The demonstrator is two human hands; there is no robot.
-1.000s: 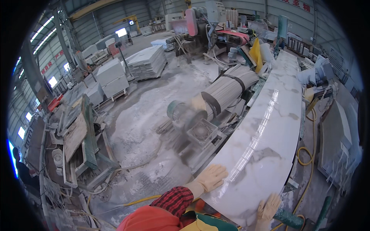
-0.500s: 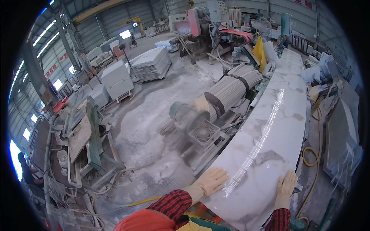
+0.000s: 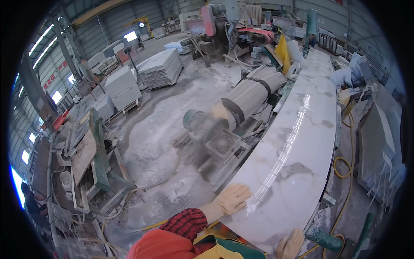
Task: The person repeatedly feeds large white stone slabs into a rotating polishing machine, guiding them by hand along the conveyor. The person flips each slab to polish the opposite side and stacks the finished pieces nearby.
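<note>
right hand (image 3: 290, 245) lower on slab (image 3: 297, 142)

This was a stone-cutting workshop, pretty clearly, inside a big factory hall with a grey corrugated metal wall (image 3: 112, 26) and a yellow overhead crane beam (image 3: 97, 11). A long polished white marble slab with grey veins (image 3: 297, 142) ran up the right side, next to a dusty grey ribbed motor machine (image 3: 241, 99). Stacks of cut grey stone slabs (image 3: 159, 67) sat on the dust-caked concrete floor (image 3: 151, 142), and a yellow hose (image 3: 345, 168) snaked alongside.
</note>
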